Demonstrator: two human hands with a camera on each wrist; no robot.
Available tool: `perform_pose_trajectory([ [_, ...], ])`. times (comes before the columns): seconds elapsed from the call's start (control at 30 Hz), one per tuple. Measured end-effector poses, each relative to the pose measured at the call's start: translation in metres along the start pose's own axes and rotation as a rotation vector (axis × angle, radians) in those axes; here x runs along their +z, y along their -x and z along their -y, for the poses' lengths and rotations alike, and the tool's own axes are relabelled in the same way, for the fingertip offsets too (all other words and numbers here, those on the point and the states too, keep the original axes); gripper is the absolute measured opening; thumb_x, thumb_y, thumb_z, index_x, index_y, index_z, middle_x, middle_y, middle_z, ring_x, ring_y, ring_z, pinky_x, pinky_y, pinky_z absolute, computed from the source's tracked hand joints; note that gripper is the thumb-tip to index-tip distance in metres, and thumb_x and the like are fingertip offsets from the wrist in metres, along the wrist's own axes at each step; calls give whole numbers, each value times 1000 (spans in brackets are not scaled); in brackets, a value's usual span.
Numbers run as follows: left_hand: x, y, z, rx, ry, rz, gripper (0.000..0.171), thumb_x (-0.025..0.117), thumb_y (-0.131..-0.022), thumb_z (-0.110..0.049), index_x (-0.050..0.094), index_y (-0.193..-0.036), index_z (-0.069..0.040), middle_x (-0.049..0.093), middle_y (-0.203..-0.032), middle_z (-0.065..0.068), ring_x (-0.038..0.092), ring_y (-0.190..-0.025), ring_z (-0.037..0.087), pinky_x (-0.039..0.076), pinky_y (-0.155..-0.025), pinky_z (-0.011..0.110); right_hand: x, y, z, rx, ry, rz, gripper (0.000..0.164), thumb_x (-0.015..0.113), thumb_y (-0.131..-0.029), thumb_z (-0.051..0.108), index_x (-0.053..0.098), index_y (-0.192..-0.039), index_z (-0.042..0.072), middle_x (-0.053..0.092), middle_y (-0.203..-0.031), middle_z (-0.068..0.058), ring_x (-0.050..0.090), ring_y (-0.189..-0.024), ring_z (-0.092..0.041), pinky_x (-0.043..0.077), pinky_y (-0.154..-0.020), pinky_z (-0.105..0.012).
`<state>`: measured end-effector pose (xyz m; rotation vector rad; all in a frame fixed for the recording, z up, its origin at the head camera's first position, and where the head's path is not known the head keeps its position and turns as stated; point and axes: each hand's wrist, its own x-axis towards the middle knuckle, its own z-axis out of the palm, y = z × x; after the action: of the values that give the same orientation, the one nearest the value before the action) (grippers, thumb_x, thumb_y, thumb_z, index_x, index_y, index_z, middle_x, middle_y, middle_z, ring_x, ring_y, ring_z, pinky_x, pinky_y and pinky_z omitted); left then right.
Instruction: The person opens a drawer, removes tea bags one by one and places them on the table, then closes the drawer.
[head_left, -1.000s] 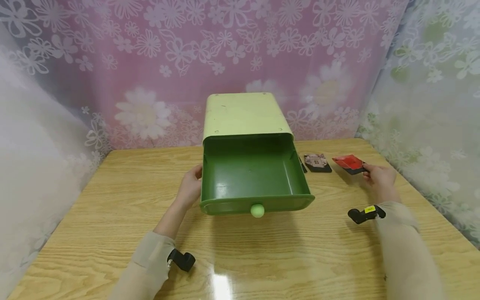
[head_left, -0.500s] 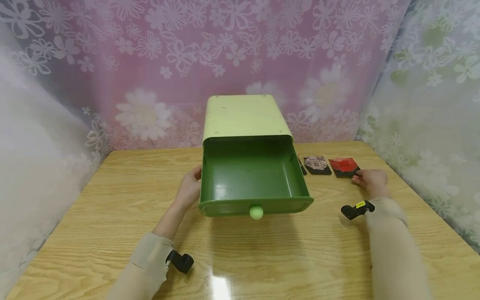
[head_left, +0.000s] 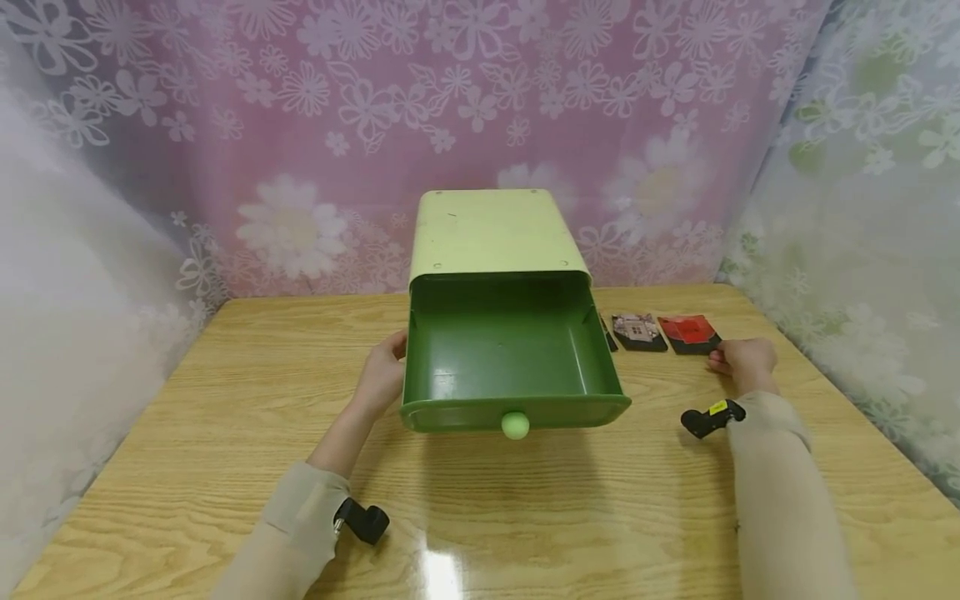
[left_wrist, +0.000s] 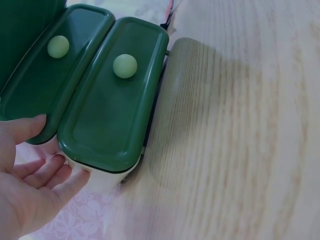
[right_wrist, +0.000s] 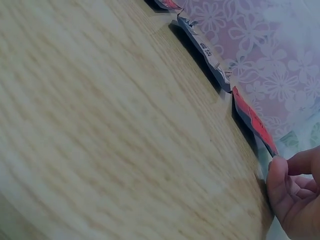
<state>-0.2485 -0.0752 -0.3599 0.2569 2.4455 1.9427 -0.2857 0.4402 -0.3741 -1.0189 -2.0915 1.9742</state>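
Note:
A small drawer cabinet (head_left: pixel 495 229) with a pale yellow-green casing stands mid-table, its top green drawer (head_left: pixel 517 358) pulled out and bare inside. My left hand (head_left: pixel 380 375) touches the cabinet's left side. In the left wrist view its fingers rest against the casing beside two closed green drawer fronts (left_wrist: pixel 107 115), the thumb by the upper one's edge. At the right, my right hand (head_left: pixel 746 364) pinches the near right corner of a flat red-and-black packet (head_left: pixel 688 332), which lies on the table. Left of it lies a second packet (head_left: pixel 637 330) with a house-like picture.
Part of a third dark item (head_left: pixel 607 333) shows beside the cabinet, mostly hidden behind the drawer. Flowered curtains (head_left: pixel 300 125) hang behind and on both sides of the wooden table (head_left: pixel 247 400). The open drawer's light green knob (head_left: pixel 515 425) juts toward me.
My right hand has moved left and lowered the red-and-black packet onto the table beside the picture packet. The left hand has stayed at the cabinet's side.

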Motion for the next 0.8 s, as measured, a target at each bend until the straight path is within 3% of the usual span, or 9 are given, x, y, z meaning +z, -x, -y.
perform_pose_trajectory([
  [0.1, 1, -1, 1, 1, -2, 6, 55, 65, -83, -9, 47, -134, 1, 54, -128, 21, 48, -122, 32, 37, -103, 45, -3, -1, -2, 11, -4, -11, 4, 45, -92, 2, 43, -93, -1, 56, -48, 0, 61, -43, -10, 55, -53, -23],
  [0.2, 2, -2, 2, -1, -5, 10, 56, 64, -83, -9, 47, -135, 1, 54, -129, 20, 48, -122, 32, 37, -104, 45, -5, -1, -3, 6, 37, -20, 25, 44, -93, 4, 44, -115, -6, 56, -48, 1, 61, -43, -8, 55, -54, -22],
  [0.3, 3, -2, 2, -4, -6, 13, 57, 65, -83, -10, 46, -136, 0, 54, -129, 20, 47, -123, 32, 36, -104, 45, -6, 1, -2, 3, 37, -14, 42, 44, -93, 4, 33, -132, -9, 56, -50, 1, 61, -45, -9, 55, -56, -21],
  [0.37, 3, -1, 1, -6, -4, 14, 57, 64, -84, -10, 45, -136, 1, 53, -130, 20, 47, -123, 33, 36, -104, 46, -7, 2, -2, 6, 26, -7, 35, 43, -93, 3, 37, -126, -8, 56, -51, 1, 62, -46, -8, 55, -57, -21],
  [0.5, 3, -1, 2, -18, 1, 14, 58, 64, -84, -9, 44, -137, 0, 53, -130, 20, 47, -123, 32, 36, -105, 45, -8, 2, -2, 2, -3, -4, 7, 44, -92, 2, 43, -96, -2, 56, -51, -1, 61, -45, -9, 55, -56, -22],
  [0.57, 2, -1, 2, -17, -3, 14, 57, 64, -84, -9, 44, -137, 0, 53, -130, 20, 46, -123, 32, 36, -104, 46, -8, 2, -2, -13, 24, -4, 3, 44, -91, 3, 42, -91, 0, 56, -51, 1, 61, -45, -8, 55, -55, -22],
  [0.8, 0, -2, 2, -11, -18, -7, 54, 65, -83, -10, 49, -134, -2, 56, -127, 18, 49, -121, 30, 38, -103, 44, -10, 4, -2, -122, 213, 4, 28, 45, -90, 3, 50, -115, -8, 57, -50, 6, 61, -46, -6, 55, -55, -22],
])
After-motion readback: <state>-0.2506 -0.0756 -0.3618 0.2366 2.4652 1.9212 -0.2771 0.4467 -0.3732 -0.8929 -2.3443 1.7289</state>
